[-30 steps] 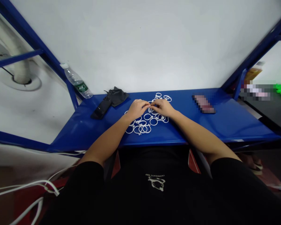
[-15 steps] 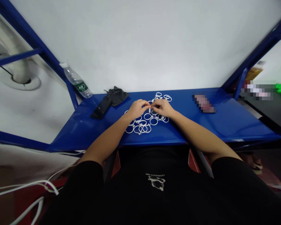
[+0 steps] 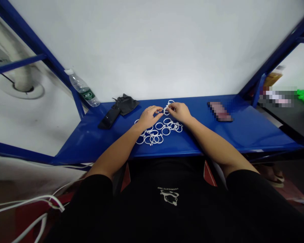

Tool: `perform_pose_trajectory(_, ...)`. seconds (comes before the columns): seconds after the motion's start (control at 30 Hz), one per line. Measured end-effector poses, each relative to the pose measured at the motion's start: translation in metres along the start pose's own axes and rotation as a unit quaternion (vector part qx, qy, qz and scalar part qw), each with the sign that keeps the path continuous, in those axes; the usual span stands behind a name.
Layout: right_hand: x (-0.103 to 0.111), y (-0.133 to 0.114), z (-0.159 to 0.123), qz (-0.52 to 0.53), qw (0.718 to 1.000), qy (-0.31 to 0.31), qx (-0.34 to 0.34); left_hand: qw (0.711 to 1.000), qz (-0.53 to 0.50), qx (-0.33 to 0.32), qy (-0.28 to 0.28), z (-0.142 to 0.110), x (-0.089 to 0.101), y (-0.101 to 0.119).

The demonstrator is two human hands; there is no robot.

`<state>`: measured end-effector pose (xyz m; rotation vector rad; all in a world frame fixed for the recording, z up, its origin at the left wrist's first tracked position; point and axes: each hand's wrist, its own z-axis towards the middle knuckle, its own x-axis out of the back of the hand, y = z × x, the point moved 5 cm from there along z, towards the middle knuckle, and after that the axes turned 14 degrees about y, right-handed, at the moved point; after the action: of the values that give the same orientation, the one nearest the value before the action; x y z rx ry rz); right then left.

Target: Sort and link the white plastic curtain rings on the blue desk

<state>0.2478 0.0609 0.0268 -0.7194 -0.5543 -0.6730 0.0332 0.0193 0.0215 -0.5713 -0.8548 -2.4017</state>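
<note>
Several white plastic rings (image 3: 159,126), each with a small knob or clasp, lie overlapping on the blue tabletop (image 3: 190,145), in front of and between my hands. My right hand (image 3: 179,112) pinches a white ring (image 3: 165,111) between thumb and fingertips at the back of the spread. Just left of it, my left hand (image 3: 149,117) has its thumb and forefinger apart with nothing visible between them. Another ring (image 3: 171,101) shows behind my right fingers. My right hand hides part of the rings there.
At the left stand a clear plastic bottle (image 3: 84,91), a black phone (image 3: 109,118) and a crumpled black bag (image 3: 126,103). A blurred-out phone-like object (image 3: 220,111) lies to the right. Blue frame posts (image 3: 258,90) rise at both sides, and a white wall (image 3: 152,60) stands behind.
My hands have come apart from their fingertip-to-fingertip pinch. My right hand has shifted back toward the far rings and now covers some of them. My left fingers have spread.
</note>
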Motion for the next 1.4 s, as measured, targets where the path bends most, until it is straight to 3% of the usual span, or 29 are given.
perform_pose_trajectory(0.1,0.008,0.027,0.005,-0.042,0.993,0.040,-0.102,0.998,0.003,-0.028,-0.059,-0.004,-0.008,0.005)
perform_pose_trajectory(0.17,0.011,0.038,0.007,-0.047,0.988,0.055,-0.133,0.993,0.007,-0.046,-0.105,-0.007,-0.015,0.010)
perform_pose_trajectory(0.27,0.012,0.040,0.007,-0.036,0.989,0.062,-0.130,0.986,0.012,-0.055,-0.156,-0.011,-0.024,0.015)
perform_pose_trajectory(0.43,0.004,0.013,0.001,-0.010,0.998,0.014,-0.059,0.981,0.026,-0.053,-0.187,-0.010,-0.026,0.015)
perform_pose_trajectory(0.67,-0.001,-0.009,-0.004,0.069,0.996,-0.026,0.046,0.987,0.019,-0.029,-0.159,-0.009,-0.020,0.006)
perform_pose_trajectory(0.83,-0.003,-0.011,-0.006,0.129,0.989,-0.048,0.058,0.999,0.009,-0.024,-0.036,-0.002,-0.007,0.003)
perform_pose_trajectory(0.93,-0.004,-0.014,-0.007,0.147,0.986,-0.047,0.063,1.000,0.009,-0.022,0.006,0.000,-0.001,0.003)
perform_pose_trajectory(1.2,-0.004,-0.025,-0.012,0.132,0.983,-0.039,0.117,0.999,0.006,0.002,0.032,0.001,0.003,0.001)
perform_pose_trajectory(1.4,-0.002,-0.027,-0.015,0.120,0.984,-0.038,0.129,0.999,-0.001,-0.014,0.037,0.003,0.003,0.000)
